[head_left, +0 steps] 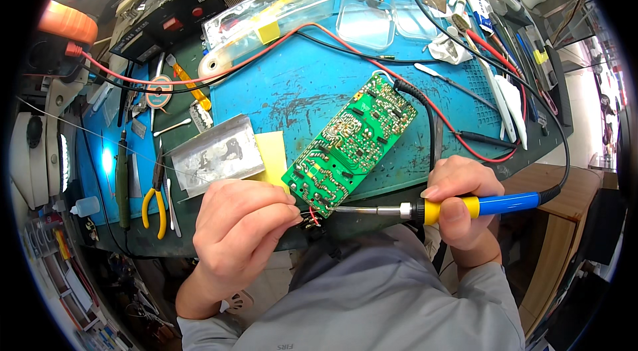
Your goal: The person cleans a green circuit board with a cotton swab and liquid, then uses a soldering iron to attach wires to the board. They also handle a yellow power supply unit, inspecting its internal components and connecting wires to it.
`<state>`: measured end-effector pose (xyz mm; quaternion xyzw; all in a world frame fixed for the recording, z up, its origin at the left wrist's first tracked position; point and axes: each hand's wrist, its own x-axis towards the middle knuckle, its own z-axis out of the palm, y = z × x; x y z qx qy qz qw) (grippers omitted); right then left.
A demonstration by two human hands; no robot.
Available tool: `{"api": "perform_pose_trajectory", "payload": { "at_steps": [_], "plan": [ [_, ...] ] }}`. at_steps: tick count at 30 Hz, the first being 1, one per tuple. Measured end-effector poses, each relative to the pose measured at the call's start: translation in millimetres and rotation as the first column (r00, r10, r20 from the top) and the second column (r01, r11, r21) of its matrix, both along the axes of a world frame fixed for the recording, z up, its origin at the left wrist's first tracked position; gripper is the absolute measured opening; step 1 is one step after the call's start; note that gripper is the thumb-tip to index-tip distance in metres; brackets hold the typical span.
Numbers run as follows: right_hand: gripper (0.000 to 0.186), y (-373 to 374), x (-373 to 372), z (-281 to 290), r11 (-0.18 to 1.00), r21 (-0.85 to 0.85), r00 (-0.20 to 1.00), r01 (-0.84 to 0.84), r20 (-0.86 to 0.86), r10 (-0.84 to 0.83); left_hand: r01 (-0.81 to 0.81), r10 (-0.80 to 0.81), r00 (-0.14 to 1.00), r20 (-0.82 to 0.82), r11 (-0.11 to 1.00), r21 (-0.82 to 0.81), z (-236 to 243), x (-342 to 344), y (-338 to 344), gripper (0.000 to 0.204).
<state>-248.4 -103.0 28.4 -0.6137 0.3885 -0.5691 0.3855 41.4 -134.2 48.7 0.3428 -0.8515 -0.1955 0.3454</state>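
Note:
A green circuit board (357, 142) lies slantwise on the blue mat, solder side up, its lower end at the bench edge. My right hand (463, 201) is closed round the yellow and blue handle of a soldering iron (508, 203). The iron points left, its tip at the board's lower end; whether it touches a joint is too small to tell. My left hand (247, 221) is closed in a pinch beside that same end, near short red wires (314, 217). A thin strand of solder wire (143, 154) runs from the far left into this hand. The fingertips hide its end.
Left of the board lie a metal cover (219, 156), a yellow paper (271, 157) and yellow-handled pliers (155, 199). Red and black test leads (312, 25) cross the mat behind it. Clear plastic boxes (365, 22) stand farther back; white tweezers (510, 110) lie at right.

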Motion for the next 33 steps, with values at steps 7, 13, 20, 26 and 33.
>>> {"api": "perform_pose_trajectory", "payload": {
  "at_steps": [7, 13, 20, 26, 33],
  "plan": [
    [0.022, 6.0, -4.2, -6.0, 1.000, 0.024, 0.995, -0.010, 0.097, 0.008, -0.034, 0.034, 0.999, -0.008, 0.999, -0.008, -0.1, 0.0, 1.0, 0.025],
    [0.044, 7.6, -4.8, -19.4, 0.994, -0.105, 0.969, 0.043, 0.246, -0.016, -0.077, 0.077, 0.997, -0.029, 0.997, -0.008, -4.1, 1.3, 1.9, 0.025],
    [0.051, 14.4, -7.6, -11.9, 0.967, -0.255, 0.998, 0.016, -0.050, -0.029, -0.084, 0.084, 0.993, -0.084, 0.996, 0.011, -8.4, 0.6, 3.8, 0.025],
    [0.046, 13.5, 0.8, -5.8, 0.866, -0.500, 0.982, -0.002, -0.166, -0.093, -0.045, 0.044, 0.996, -0.079, 0.999, -0.006, -7.0, 0.1, 2.9, 0.024],
    [0.052, 16.4, 14.8, -3.8, 0.898, -0.431, 0.847, 0.089, -0.441, -0.296, -0.067, 0.072, 0.993, -0.090, 0.997, 0.049, -9.7, -1.1, 4.4, 0.022]
  ]
}}
